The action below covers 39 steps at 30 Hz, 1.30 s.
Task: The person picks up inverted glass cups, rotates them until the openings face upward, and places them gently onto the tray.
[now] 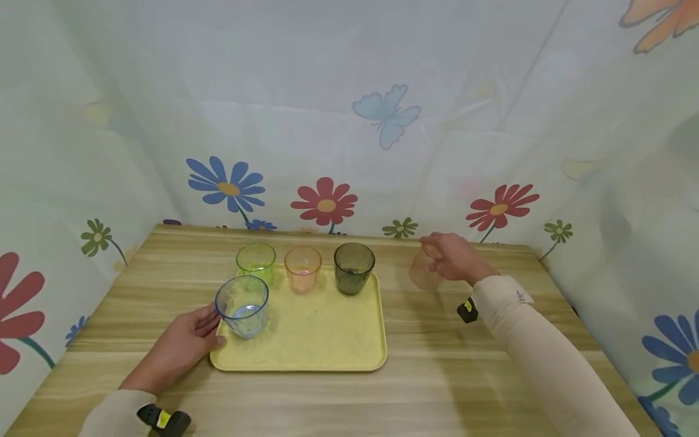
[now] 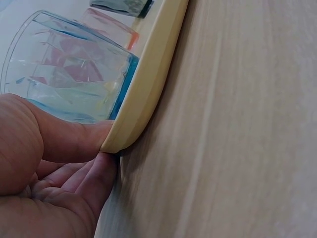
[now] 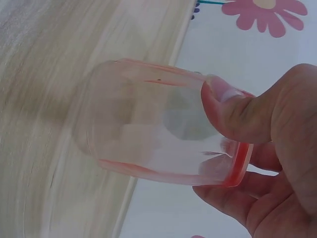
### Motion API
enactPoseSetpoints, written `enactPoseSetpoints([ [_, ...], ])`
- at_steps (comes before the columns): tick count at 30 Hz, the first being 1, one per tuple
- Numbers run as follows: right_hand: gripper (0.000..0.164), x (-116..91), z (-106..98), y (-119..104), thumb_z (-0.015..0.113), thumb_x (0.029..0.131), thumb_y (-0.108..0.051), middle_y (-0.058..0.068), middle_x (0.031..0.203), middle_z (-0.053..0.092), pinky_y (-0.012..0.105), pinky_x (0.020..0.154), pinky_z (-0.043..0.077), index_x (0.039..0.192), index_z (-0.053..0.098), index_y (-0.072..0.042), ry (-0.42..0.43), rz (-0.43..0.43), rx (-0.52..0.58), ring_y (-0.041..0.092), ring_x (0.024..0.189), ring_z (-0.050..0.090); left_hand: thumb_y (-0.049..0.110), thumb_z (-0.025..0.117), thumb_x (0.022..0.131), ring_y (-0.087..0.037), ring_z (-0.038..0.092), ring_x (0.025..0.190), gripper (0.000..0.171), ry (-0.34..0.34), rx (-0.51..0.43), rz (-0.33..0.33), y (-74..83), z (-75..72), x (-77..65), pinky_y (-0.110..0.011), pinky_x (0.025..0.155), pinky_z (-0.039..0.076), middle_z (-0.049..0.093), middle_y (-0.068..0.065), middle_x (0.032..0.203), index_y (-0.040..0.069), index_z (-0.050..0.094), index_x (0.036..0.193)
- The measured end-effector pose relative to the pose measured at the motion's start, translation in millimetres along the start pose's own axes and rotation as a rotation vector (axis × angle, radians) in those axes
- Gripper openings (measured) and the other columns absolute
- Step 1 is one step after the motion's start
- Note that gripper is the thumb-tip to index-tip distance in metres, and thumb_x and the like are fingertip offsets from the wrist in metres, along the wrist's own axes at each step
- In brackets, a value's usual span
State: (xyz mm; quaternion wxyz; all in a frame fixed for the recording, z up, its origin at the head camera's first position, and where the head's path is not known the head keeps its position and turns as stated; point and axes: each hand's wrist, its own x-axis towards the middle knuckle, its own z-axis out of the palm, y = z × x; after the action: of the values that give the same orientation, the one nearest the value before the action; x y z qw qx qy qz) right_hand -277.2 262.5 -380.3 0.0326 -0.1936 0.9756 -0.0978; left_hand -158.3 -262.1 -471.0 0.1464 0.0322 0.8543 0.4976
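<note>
My left hand [image 1: 182, 341] pinches the near left corner of a yellow tray [image 1: 322, 337], thumb on the rim and fingers beneath, as the left wrist view shows. Just beside that hand, a clear blue-tinted cup [image 1: 244, 312] stands upright on the tray. Along the tray's far side are a green cup [image 1: 255, 262], an orange cup [image 1: 303, 270] and a dark grey cup [image 1: 354, 270]. Off to the right of the tray, my right hand [image 1: 457, 258] grips a pinkish-orange cup [image 3: 148, 129] near its thick base. That cup is upside down, its mouth close over the table.
The wooden table [image 1: 426, 376] extends around the tray on all sides. A flower-printed curtain [image 1: 306, 121] rises behind the table's back edge and along both sides.
</note>
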Motion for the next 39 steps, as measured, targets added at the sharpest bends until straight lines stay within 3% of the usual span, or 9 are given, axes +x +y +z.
enactPoseSetpoints([
  [10,0.054,-6,-8,-6,0.074,0.089,-0.004,0.024,0.142,0.063,0.061,0.106,0.053,0.142,0.063,-0.003,0.020,-0.055,-0.016,0.047,0.127,0.063,0.001,0.067,0.098,-0.051,0.031,0.152,0.082,-0.004,0.006,-0.019,-0.3,-0.5,2.5,-0.046,0.115,0.040,0.024,-0.039,0.162,-0.019,0.014,0.158],
  [26,0.058,-22,-23,-22,0.074,0.089,-0.001,0.024,0.153,0.055,0.061,0.113,0.048,0.145,0.062,-0.010,-0.006,-0.061,0.024,0.046,0.140,0.055,0.002,0.068,0.097,-0.050,0.033,0.151,0.082,0.014,0.007,-0.038,0.6,-1.3,1.2,-0.044,0.113,0.043,0.025,-0.039,0.162,-0.018,0.016,0.157],
  [39,0.058,-32,-29,-37,0.077,0.087,0.000,0.018,0.151,0.059,0.056,0.107,0.055,0.143,0.065,-0.011,0.021,-0.176,0.003,0.042,0.131,0.063,0.003,0.067,0.098,-0.051,0.031,0.152,0.082,0.003,-0.002,-0.031,0.4,-2.1,1.3,-0.043,0.114,0.042,0.023,-0.039,0.162,-0.018,0.014,0.158],
])
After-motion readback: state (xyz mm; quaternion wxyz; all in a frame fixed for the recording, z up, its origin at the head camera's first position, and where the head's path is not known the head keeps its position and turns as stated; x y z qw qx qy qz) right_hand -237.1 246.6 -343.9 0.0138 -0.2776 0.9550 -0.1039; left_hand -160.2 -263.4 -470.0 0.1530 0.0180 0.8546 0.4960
